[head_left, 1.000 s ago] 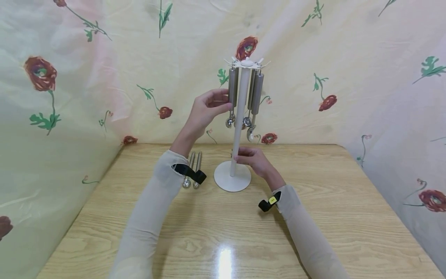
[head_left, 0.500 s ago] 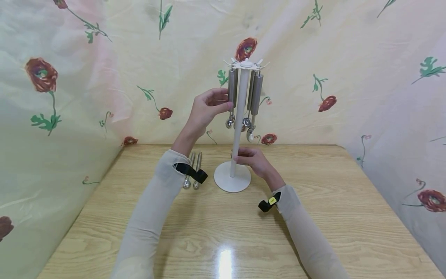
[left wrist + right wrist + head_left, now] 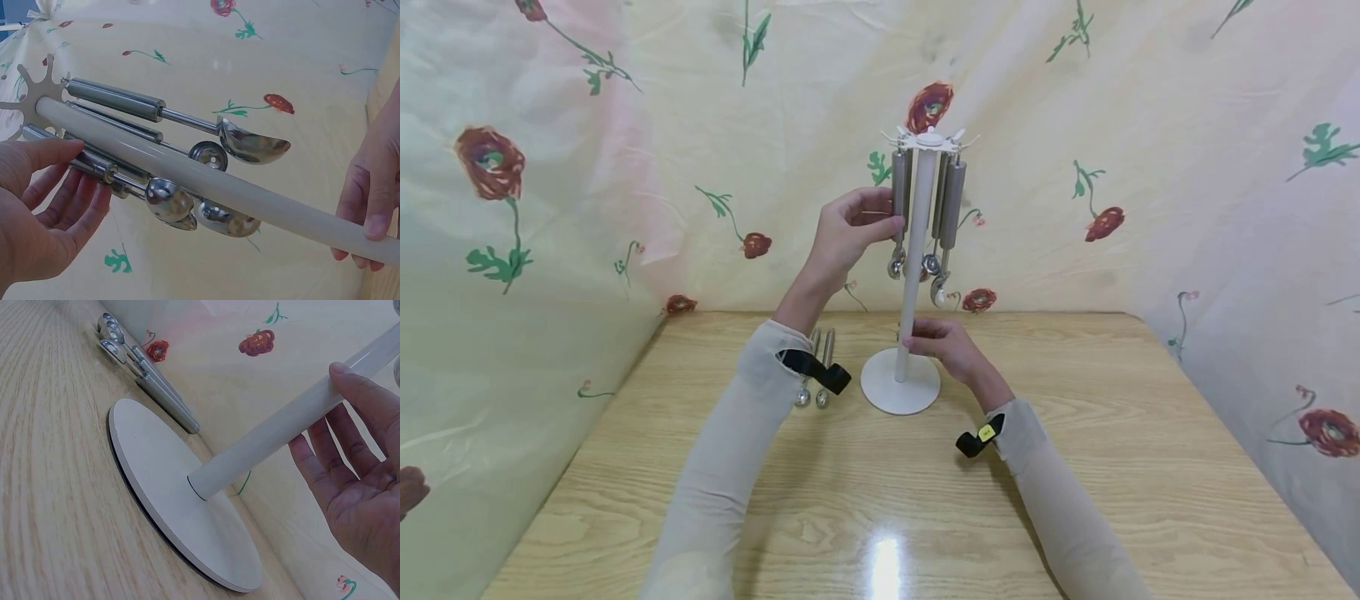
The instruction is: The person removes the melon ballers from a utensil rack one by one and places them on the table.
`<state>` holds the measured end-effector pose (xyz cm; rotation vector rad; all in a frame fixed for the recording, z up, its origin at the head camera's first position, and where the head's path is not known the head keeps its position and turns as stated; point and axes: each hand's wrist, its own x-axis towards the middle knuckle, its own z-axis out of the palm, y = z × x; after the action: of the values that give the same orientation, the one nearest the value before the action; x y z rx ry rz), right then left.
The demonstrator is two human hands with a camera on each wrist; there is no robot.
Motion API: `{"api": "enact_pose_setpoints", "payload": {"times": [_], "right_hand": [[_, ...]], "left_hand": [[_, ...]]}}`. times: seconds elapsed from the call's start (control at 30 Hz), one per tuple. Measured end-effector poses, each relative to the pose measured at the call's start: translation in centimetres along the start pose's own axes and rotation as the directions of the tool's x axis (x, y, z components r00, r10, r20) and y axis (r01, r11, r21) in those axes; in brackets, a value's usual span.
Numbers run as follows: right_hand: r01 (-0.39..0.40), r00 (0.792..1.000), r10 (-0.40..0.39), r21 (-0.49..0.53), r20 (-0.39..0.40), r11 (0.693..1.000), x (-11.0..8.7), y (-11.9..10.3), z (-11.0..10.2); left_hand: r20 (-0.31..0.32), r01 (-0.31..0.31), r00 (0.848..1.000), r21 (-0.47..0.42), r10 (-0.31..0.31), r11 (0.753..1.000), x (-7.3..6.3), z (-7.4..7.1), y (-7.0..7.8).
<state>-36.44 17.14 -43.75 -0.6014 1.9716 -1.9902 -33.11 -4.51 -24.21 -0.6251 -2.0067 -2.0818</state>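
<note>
A white utensil stand (image 3: 900,400), with a round base, an upright pole and a hooked top, stands on the table. Several steel scoops hang from its hooks, one with a pointed bowl (image 3: 256,142). My left hand (image 3: 842,237) pinches the thick handle of a hanging scoop (image 3: 169,199) on the left side, thumb in front and fingers behind. Low on the pole, my right hand (image 3: 951,346) holds the stand between thumb and fingers, a little above the base. Around the pole, the hanging scoops partly overlap in the left wrist view.
Two more steel utensils (image 3: 825,358) lie side by side left of the base, partly behind my left wrist. The right wrist view shows their bowls and handles. Behind the wooden table (image 3: 1075,467) hangs a flowered cloth (image 3: 760,167).
My left hand has shifted very slightly to the right with the pinched scoop. The right hand and the stand have stayed in place.
</note>
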Motion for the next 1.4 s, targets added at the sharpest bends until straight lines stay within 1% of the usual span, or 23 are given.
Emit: {"api": "enact_pose_setpoints", "payload": {"times": [0.2, 0.57, 0.8, 0.97, 1.13, 1.4], "right_hand": [[-0.011, 1.0, 0.011, -0.009, 0.0, 1.0, 0.3, -0.2, 0.0], [-0.036, 0.999, 0.036, -0.012, 0.001, 0.999, 0.4, -0.2, -0.1], [-0.021, 1.0, 0.021, -0.014, 0.007, 1.0, 0.3, 0.2, -0.1], [-0.018, 1.0, 0.018, -0.001, 0.005, 1.0, 0.3, 0.5, -0.1], [-0.024, 1.0, 0.024, 0.013, -0.002, 1.0, 0.2, 0.4, -0.1], [-0.028, 1.0, 0.028, 0.015, -0.005, 1.0, 0.2, 0.3, -0.1]], "left_hand": [[-0.012, -0.023, 1.0, -0.016, 0.022, 1.0, 0.2, 0.0, 0.2], [-0.066, -0.029, 0.997, -0.01, 0.028, 1.0, 0.1, -0.2, 0.3], [-0.103, -0.029, 0.994, -0.025, 0.026, 0.999, 0.0, -0.5, 0.7], [-0.111, -0.028, 0.994, -0.025, 0.025, 0.999, 0.0, -1.0, 0.6], [-0.121, 0.0, 0.993, -0.017, -0.002, 1.0, -0.4, -1.7, 0.3], [-0.119, 0.087, 0.989, 0.024, -0.084, 0.996, -1.6, -3.9, -1.1]]}}
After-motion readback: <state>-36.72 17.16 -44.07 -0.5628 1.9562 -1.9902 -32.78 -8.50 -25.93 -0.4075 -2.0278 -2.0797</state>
